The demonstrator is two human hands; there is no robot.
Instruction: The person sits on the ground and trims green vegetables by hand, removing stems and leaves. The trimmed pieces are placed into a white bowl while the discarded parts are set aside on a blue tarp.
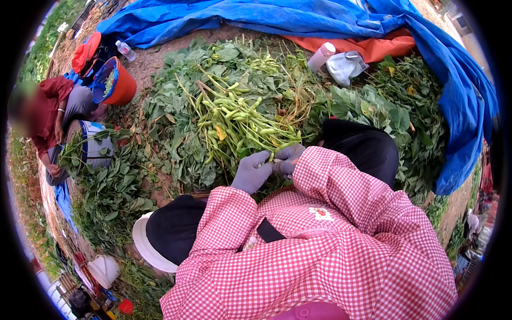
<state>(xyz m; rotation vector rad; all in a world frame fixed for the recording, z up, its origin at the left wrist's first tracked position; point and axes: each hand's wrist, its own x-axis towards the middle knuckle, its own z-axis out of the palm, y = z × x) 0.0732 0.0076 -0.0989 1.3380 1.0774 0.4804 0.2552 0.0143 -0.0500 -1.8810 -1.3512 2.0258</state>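
Observation:
My left hand (253, 170), in a grey glove, has its fingertips closed on a green soybean pod (271, 157). Against it, my right hand (287, 161), gloved the same way, meets the fingertips at that pod, with its fingers curled and partly hidden. Just beyond both hands lies a heap of pulled soybean plants (236, 116) with plump green pods, bare stems and a few yellow leaves. Stems from this heap reach up to my fingers. Beneath it spreads a bed of stripped soybean leaves (176, 100).
At left sits another person (60, 104) beside an orange bucket (122, 86) holding pods and a pale tub (98, 146). A blue tarp (256, 16) curves along the back and right. A pink bottle (320, 58) and a white cloth bag (346, 70) stand on the leaves.

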